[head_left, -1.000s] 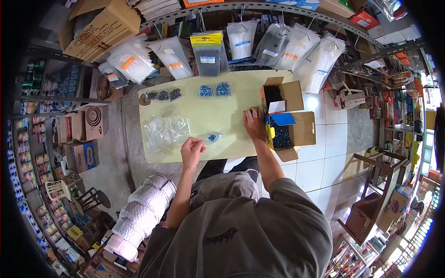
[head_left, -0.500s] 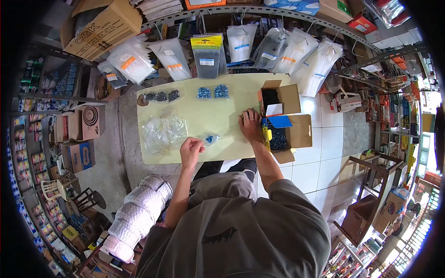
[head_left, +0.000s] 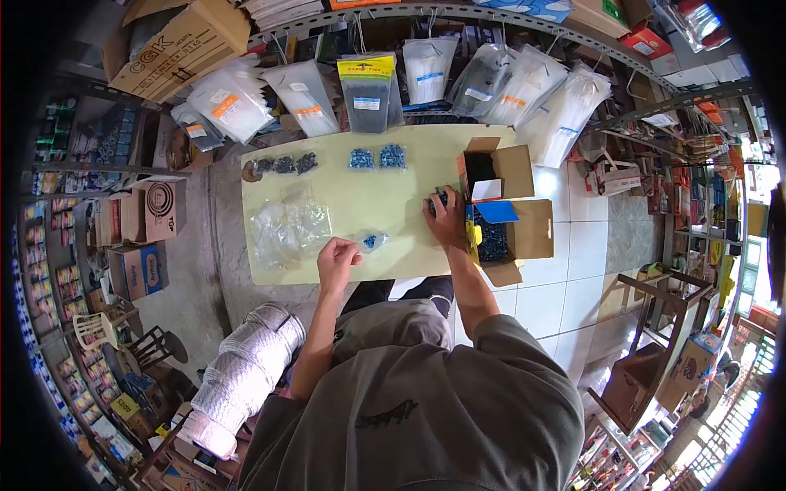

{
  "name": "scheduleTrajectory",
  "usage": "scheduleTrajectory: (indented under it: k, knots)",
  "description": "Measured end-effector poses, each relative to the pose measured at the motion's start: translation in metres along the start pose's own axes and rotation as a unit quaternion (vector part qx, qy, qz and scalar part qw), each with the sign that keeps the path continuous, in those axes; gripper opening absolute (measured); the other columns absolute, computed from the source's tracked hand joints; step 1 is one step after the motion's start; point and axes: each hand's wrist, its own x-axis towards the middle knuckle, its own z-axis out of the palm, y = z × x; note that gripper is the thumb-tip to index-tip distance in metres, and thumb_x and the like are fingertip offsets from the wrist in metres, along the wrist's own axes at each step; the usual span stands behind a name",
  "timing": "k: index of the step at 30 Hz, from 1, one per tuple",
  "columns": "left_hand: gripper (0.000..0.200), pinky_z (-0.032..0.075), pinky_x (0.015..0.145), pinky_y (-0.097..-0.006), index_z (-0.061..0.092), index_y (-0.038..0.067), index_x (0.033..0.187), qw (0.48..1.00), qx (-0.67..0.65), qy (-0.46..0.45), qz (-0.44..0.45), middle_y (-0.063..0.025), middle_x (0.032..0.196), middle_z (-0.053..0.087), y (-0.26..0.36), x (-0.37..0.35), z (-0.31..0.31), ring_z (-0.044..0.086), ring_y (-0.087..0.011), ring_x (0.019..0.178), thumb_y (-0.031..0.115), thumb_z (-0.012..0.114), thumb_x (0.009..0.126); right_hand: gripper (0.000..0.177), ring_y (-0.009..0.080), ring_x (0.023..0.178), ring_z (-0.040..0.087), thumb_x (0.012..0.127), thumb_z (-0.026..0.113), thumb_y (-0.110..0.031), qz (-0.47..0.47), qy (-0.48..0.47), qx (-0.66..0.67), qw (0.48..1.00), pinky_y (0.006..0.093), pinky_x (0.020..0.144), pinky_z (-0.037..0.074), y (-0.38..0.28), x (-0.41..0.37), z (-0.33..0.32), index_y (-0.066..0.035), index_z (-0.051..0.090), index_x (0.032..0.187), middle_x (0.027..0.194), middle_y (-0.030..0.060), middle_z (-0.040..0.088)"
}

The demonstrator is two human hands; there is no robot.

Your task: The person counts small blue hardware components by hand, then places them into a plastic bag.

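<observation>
My left hand (head_left: 336, 263) is closed on the edge of a small clear bag (head_left: 372, 240) with blue pieces inside, near the table's front edge. On the right of the yellowish table (head_left: 393, 200), my right hand (head_left: 444, 216) has its fingers curled round small dark pieces (head_left: 440, 196). Beside it stands an open carton (head_left: 493, 242) of dark blue pieces with a blue flap. Behind that one is another open carton (head_left: 481, 170) with black contents. Two filled bags of blue pieces (head_left: 391, 156) lie at the back of the table.
Clear empty bags (head_left: 288, 233) lie on the table's left side, with bags of dark pieces (head_left: 283, 164) behind them. Packs of cable ties (head_left: 365, 94) hang from the rack beyond the table. A large wrapped roll (head_left: 246, 376) stands at the lower left.
My right hand has curled and turned slightly, and dark pieces now show at its fingers. My left hand stays at the small bag. The view has shifted slightly.
</observation>
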Motion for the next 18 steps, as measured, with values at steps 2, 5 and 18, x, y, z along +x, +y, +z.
scheduleTrajectory:
  k: [2, 5, 18]
  knots:
    - [0.010, 0.052, 0.060, -0.0256, 0.058, 0.000, 0.084, 1.000, 0.004, 0.003, -0.002, -0.0068, 0.076, 0.062, 0.001, 0.000, 0.000, 0.063, -0.0137, 0.066, 0.010, 0.061, 0.088, 0.022, 0.0389, 0.104, 0.049, 0.079, 0.067, -0.020, -0.006, 0.005, -0.014, 1.000, 0.0478, 0.088, 0.044, -0.001, 0.001, -0.003, -0.005, 0.064, 0.094, 0.112, 0.0182, 0.052]
    - [0.010, 0.052, 0.060, -0.0256, 0.058, 0.001, 0.084, 1.000, 0.007, 0.001, -0.002, -0.0067, 0.076, 0.062, 0.000, 0.000, 0.001, 0.063, -0.0137, 0.066, 0.010, 0.061, 0.088, 0.023, 0.0382, 0.105, 0.050, 0.077, 0.068, -0.020, -0.011, 0.011, -0.014, 1.000, 0.0473, 0.089, 0.045, -0.003, 0.002, -0.004, -0.005, 0.064, 0.094, 0.112, 0.0181, 0.052]
    - [0.010, 0.052, 0.061, -0.0255, 0.058, 0.001, 0.085, 1.000, 0.015, -0.002, -0.002, -0.0067, 0.078, 0.062, -0.001, -0.002, 0.001, 0.062, -0.0135, 0.066, 0.010, 0.061, 0.088, 0.036, 0.0373, 0.113, 0.047, 0.073, 0.073, -0.028, 0.005, -0.005, -0.006, 1.000, 0.0473, 0.095, 0.043, -0.009, 0.001, -0.012, -0.006, 0.063, 0.099, 0.117, 0.0186, 0.049]
